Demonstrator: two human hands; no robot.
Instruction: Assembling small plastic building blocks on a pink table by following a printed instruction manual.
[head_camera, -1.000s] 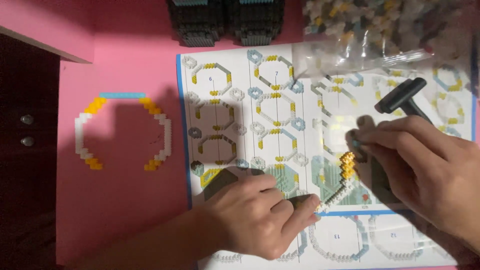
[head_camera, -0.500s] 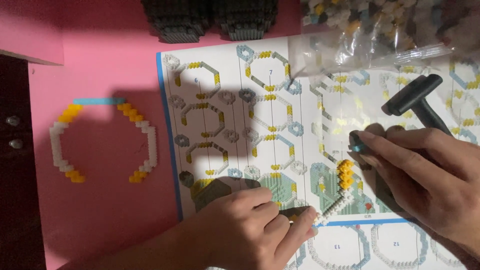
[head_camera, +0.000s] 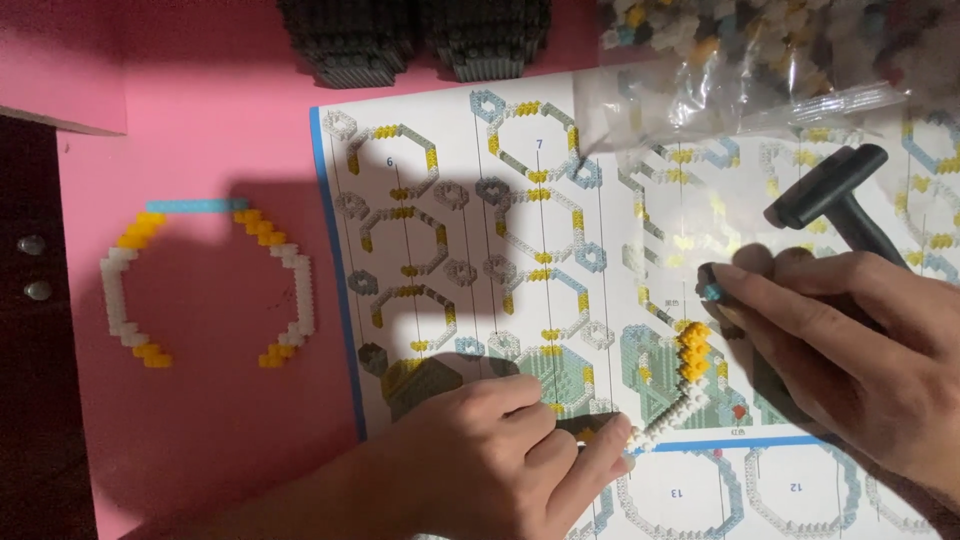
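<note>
**View drifts right; hands stay on the brick strip**

The instruction sheet (head_camera: 560, 260) and the open brick ring (head_camera: 205, 285) sit further left in view than before. The right hand (head_camera: 850, 350) now reaches closer over the white-and-yellow strip (head_camera: 680, 385). The left hand (head_camera: 500, 465) has hardly shifted.

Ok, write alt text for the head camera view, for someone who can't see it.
Two hands work over an instruction sheet on a pink table: the left hand steadies a white-and-yellow brick strip, the right hand pinches a small blue brick. A partly built brick ring lies left; a black tool and bag of bricks lie upper right.
</note>
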